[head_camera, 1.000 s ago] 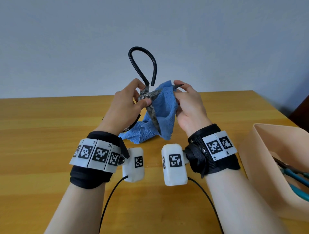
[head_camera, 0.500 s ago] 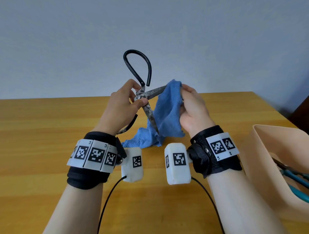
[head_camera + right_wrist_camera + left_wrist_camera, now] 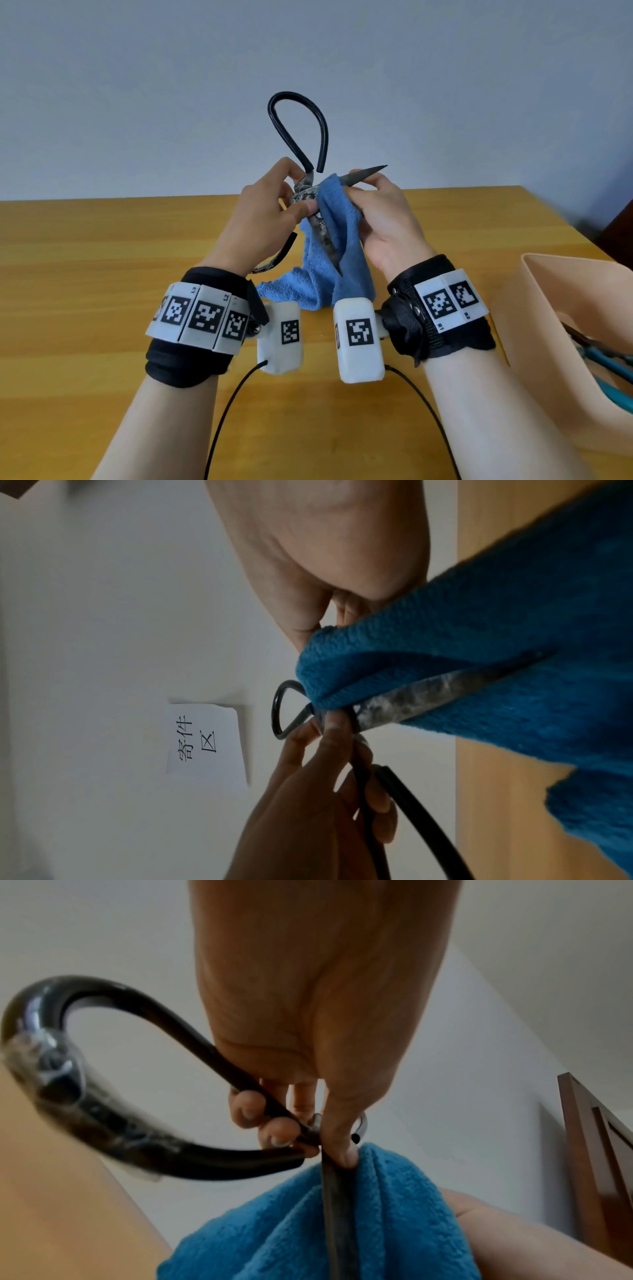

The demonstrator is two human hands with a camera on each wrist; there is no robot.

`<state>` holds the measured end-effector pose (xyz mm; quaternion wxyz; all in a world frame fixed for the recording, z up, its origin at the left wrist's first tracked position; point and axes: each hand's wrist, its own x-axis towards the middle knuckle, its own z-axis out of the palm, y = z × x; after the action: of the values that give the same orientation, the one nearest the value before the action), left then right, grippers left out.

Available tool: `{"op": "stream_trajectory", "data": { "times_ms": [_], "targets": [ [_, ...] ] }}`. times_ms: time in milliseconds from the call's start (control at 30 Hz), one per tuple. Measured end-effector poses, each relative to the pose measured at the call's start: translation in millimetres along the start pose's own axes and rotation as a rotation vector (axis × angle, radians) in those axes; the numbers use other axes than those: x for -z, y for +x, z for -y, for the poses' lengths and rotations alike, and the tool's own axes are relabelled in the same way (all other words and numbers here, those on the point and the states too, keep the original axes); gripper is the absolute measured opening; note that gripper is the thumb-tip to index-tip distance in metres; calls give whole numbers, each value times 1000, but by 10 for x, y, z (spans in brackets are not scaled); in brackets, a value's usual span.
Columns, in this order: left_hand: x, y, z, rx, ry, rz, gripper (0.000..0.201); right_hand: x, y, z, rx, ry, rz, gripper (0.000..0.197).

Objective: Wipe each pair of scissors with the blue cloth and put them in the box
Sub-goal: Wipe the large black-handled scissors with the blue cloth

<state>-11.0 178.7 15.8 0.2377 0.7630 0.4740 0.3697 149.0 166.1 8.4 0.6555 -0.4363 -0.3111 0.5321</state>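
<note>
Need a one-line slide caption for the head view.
Left hand grips open scissors while right hand wipes a blade with blue cloth.

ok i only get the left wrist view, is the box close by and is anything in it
Observer: The box stands on the table at the person's right, with blue-handled tools inside, probably scissors.
Operator: and the scissors being wiped, open or closed
Observer: The scissors are open: one blade points down in front of the cloth, the other points up to the right.
Operator: what's the right hand doing, i only see a bit of it
Observer: The right hand pinches the cloth round that upper blade, and the bare tip sticks out past its fingers.
</note>
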Motion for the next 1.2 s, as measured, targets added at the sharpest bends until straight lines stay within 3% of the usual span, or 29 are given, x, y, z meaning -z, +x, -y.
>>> {"op": "stream_trajectory", "data": {
  "times_ms": [367,467,600,700,800,1067,1200],
  "targets": [
    [171,-9,157,52,110,9,24,275,68,185,113,323,-322,32],
    [195,-7,205,61,183,13,23,266,65,177,247,184,-250,31],
    [158,4,180,39,248,44,24,138,57,65,428,-288,-67,36],
    [131,-2,134,-2,274,66,23,114,49,-28,435,-650,82,38],
    [107,-14,95,-37,320,83,23,112,34,-74,416,-870,167,40],
    [73,-5,65,-65,424,131,27,43,25,-142,250,-837,139,49],
    [83,-4,84,-79,367,145,25,59,22,-113,232,-818,156,48]
  ]
}}
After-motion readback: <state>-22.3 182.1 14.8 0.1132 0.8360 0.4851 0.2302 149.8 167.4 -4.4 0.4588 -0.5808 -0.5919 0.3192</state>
